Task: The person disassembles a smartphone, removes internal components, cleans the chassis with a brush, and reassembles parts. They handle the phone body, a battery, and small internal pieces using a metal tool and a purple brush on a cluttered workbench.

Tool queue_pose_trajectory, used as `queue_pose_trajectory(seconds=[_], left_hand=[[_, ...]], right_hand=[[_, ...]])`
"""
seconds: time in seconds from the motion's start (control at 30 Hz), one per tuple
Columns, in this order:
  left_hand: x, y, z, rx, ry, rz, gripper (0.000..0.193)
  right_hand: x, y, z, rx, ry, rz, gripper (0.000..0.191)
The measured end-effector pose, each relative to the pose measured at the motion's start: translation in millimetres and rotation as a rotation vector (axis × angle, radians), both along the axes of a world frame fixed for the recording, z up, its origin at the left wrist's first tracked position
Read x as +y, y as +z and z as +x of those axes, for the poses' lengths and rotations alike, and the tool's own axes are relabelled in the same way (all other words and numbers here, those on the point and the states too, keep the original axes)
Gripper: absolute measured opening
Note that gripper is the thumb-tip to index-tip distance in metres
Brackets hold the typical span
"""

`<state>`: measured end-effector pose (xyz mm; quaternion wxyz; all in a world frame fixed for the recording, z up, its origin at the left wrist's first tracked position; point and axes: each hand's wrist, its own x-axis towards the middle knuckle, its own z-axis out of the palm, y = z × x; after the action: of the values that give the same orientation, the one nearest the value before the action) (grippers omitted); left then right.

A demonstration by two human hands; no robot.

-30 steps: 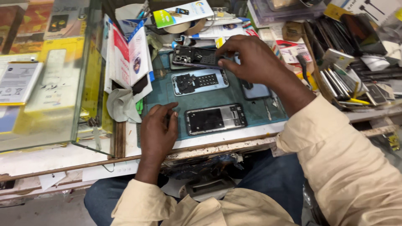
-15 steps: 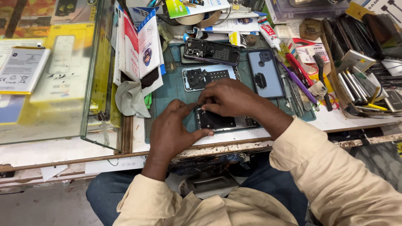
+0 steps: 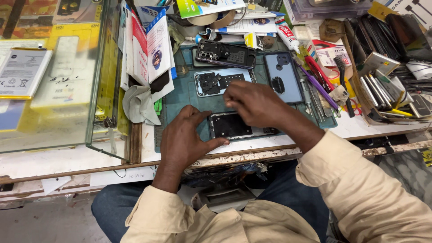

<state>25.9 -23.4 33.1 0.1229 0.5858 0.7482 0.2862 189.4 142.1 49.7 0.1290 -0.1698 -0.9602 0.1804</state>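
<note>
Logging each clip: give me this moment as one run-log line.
left hand braces opened black phone at its left end | right hand works over its top edge | teal work mat underneath

Two hands: left hand [image 3: 182,141], right hand [image 3: 254,103]. Three opened phone bodies: nearest one [image 3: 231,126], middle one [image 3: 216,82], far one [image 3: 225,53]. One blue back cover [image 3: 283,74]. One grey cloth [image 3: 140,105]. One glue tube [image 3: 285,36].
</note>
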Motion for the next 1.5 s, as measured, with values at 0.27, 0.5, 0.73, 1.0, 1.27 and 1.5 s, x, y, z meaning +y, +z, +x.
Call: queue_pose_trajectory(seconds=[0.27,0.5,0.73,1.0,1.27,1.5], left_hand=[[-3,2,1,-0.005,0.024,-0.038,0.092],[-4,-1,0,0.003,0.008,0.016,0.095],[-5,1,0,0.042,0.013,0.027,0.098],[-5,1,2,0.055,0.007,0.036,0.098],[-9,-2,5,0.047,0.041,0.028,0.102],[-17,-11,2,0.022,0.026,0.340,0.087]], right_hand=[[24,15,104,0.233,-0.215,0.006,0.021],[-19,-4,220,-0.123,-0.412,-0.373,0.025],[-57,-15,233,-0.417,-0.664,-0.262,0.026],[-54,11,165,-0.064,-0.435,-0.102,0.027],[-6,38,102,-0.058,-0.232,0.059,0.041],[114,69,-10,0.027,-0.199,0.182,0.045]])
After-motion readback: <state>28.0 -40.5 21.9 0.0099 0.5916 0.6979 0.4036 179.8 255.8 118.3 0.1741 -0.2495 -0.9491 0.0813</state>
